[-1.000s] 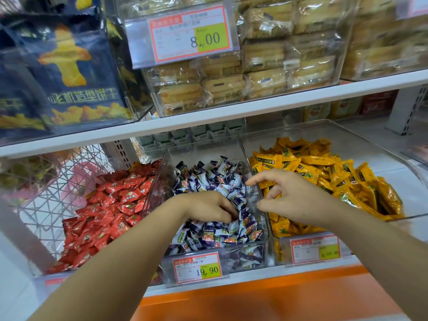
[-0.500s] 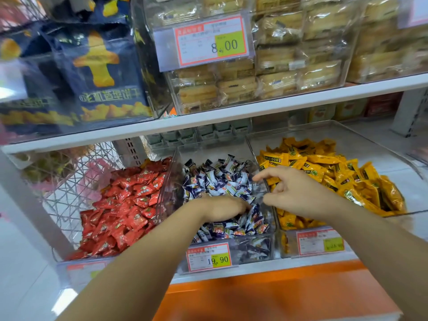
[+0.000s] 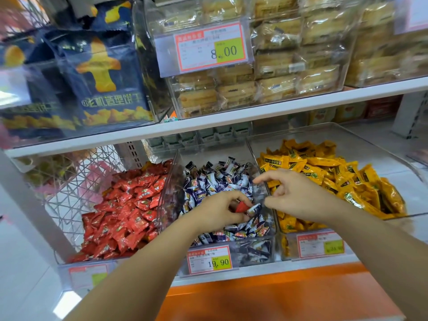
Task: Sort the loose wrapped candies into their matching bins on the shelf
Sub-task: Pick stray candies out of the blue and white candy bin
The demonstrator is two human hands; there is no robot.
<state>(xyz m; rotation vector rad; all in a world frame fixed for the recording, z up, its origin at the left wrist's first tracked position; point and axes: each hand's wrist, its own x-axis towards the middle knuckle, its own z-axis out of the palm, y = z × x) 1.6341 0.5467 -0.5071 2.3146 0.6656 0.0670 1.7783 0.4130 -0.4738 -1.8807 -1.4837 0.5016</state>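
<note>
**A:** The fingers [image 3: 234, 198] of the left hand [image 3: 215, 213] pinch a stray red candy [image 3: 241, 206] low over the purple-and-white candies [image 3: 215, 179] in the middle bin [image 3: 254, 249]. What could spoil this?

**B:** The pinch is only at the wrapper's edge, and a purple-and-white piece lies right against it. That piece could ride along into the wrong heap, or the slick red wrapper could slip and sink into the pile.

**A:** And the right hand [image 3: 295, 196]?

**B:** It hovers over the divider, forefinger stretched out, thumb apart, the other fingers loosely curled, and seemingly holding nothing. It's close enough to the left hand to knock the candy, or to drag yellow candies [image 3: 324, 172] over the wall.

**A:** The carry?

**B:** The candy has to clear the tall clear wall before the red candies [image 3: 125, 212]. If it's lifted too low, it catches.

**A:** What can't you make out?

**B:** The right palm faces away. More strays may be buried in the pile, and the left hand covers what lies beneath it. The price labels are blurred, and the leftmost basket is just a smear
</note>
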